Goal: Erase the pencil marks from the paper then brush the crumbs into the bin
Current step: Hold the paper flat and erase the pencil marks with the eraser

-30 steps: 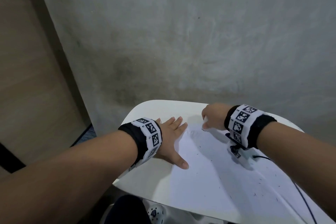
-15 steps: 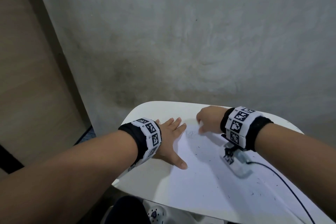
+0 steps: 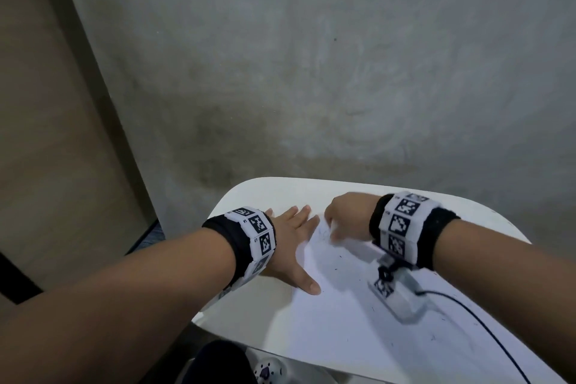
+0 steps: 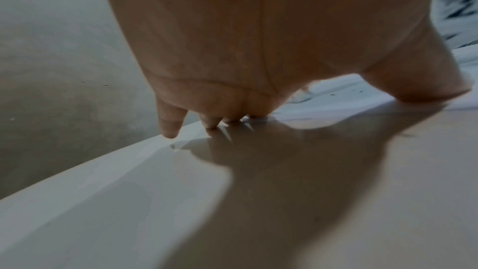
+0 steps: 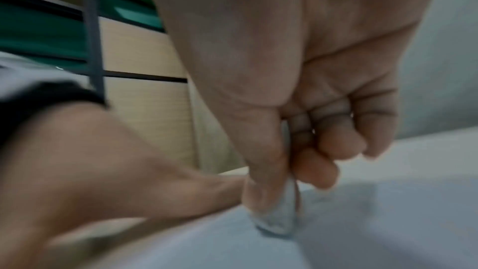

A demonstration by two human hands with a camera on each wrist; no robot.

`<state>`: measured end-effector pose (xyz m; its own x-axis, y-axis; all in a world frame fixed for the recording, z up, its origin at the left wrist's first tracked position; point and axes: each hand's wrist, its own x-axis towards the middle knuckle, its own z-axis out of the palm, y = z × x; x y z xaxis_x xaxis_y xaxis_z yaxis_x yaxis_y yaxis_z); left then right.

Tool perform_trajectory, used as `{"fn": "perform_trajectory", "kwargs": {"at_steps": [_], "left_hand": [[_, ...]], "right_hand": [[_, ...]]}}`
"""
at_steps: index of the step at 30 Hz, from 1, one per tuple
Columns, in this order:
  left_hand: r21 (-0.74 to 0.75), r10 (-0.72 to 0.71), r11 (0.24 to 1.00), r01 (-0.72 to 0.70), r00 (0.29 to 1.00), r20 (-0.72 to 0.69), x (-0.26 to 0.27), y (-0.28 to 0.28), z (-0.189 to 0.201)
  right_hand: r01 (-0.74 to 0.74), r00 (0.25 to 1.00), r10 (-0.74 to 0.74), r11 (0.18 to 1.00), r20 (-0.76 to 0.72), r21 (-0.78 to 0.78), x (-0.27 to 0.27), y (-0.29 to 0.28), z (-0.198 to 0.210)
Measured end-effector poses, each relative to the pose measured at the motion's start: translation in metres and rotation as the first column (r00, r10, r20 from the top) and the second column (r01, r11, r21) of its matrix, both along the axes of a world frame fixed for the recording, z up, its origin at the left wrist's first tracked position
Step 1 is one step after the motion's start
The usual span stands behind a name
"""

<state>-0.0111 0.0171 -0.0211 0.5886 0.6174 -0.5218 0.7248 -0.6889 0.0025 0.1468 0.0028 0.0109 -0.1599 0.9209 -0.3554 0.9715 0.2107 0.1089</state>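
Paper (image 3: 349, 315), one; eraser (image 5: 278, 218), one

- A white table (image 3: 249, 196) with rounded corners stood against a grey wall (image 3: 311, 72).
- A white sheet of paper (image 3: 343, 321) lay flat on the table and reached its near edge.
- Small dark crumbs (image 3: 336, 269) lay scattered over the paper.
- Faint pencil marks (image 3: 324, 232) showed near the paper's far edge.
- The left hand (image 3: 290, 246) lay flat with spread fingers, partly on the bare table and partly on the paper's left edge.
- The right hand (image 3: 346, 218) pressed an eraser (image 5: 279, 220) onto the paper beside the marks.
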Motion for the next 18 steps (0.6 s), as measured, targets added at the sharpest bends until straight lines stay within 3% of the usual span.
{"fn": "perform_trajectory", "kwargs": {"at_steps": [2, 6, 10, 14, 16, 18], "left_hand": [[0.001, 0.012, 1.000, -0.012, 1.000, 0.008, 0.000, -0.001, 0.001], [-0.029, 0.007, 1.000, -0.006, 1.000, 0.026, 0.000, -0.001, 0.003], [-0.006, 0.012, 1.000, -0.012, 1.000, 0.024, -0.001, -0.001, 0.001], [-0.012, 0.000, 1.000, 0.000, 0.999, 0.039, -0.002, 0.000, -0.001], [-0.002, -0.001, 1.000, 0.002, 0.999, 0.037, -0.003, 0.000, -0.002], [0.001, 0.014, 1.000, -0.014, 0.999, 0.036, -0.002, -0.001, -0.002]], "right_hand": [[0.046, 0.998, -0.048, 0.997, 0.047, 0.055, 0.009, 0.009, 0.008], [-0.123, 0.991, 0.123, 0.992, 0.042, -0.019, -0.017, -0.010, -0.005], [0.036, 0.998, -0.040, 0.996, 0.057, 0.076, 0.009, 0.011, 0.008], [-0.087, 0.996, 0.087, 0.996, 0.025, 0.004, -0.008, -0.005, -0.003], [-0.026, 0.999, 0.027, 1.000, -0.035, 0.012, -0.003, 0.001, -0.001], [0.050, 0.999, -0.050, 0.995, 0.003, 0.083, 0.008, 0.011, 0.006]]}}
